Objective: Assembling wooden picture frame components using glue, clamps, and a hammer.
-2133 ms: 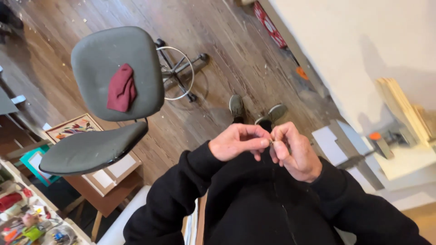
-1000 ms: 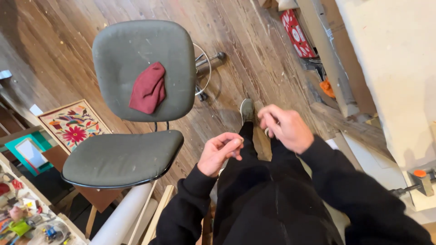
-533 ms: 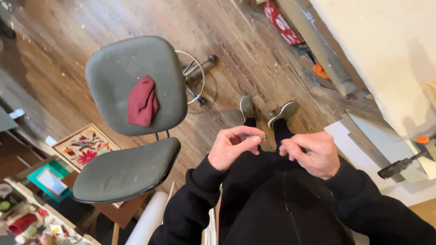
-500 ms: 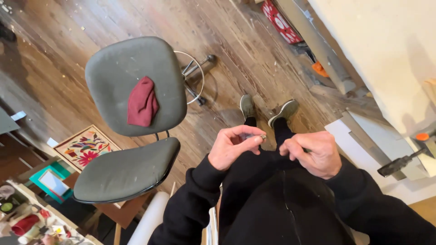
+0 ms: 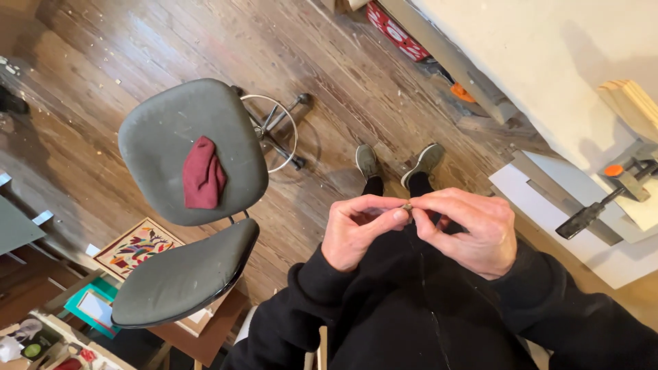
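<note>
One head-worn camera, looking steeply down the person's own front.

There is a single view, so nothing is shared between views. It sits close above the left hand (image 5: 360, 233) and right hand (image 5: 469, 229), which meet near the picture's centre, fingertips (image 5: 401, 214) touching around a tiny object (image 5: 407, 206) too small to make out. Below the fingers the black sweater (image 5: 411, 315) fills the lower edge, very near the lens. Just beyond the fingers the shoes (image 5: 397, 163) stand on the wooden floor (image 5: 329, 62), far beneath. Well left of the fingers is a grey chair (image 5: 192, 147); to their right a pale worktop (image 5: 548, 62) runs off frame.
</note>
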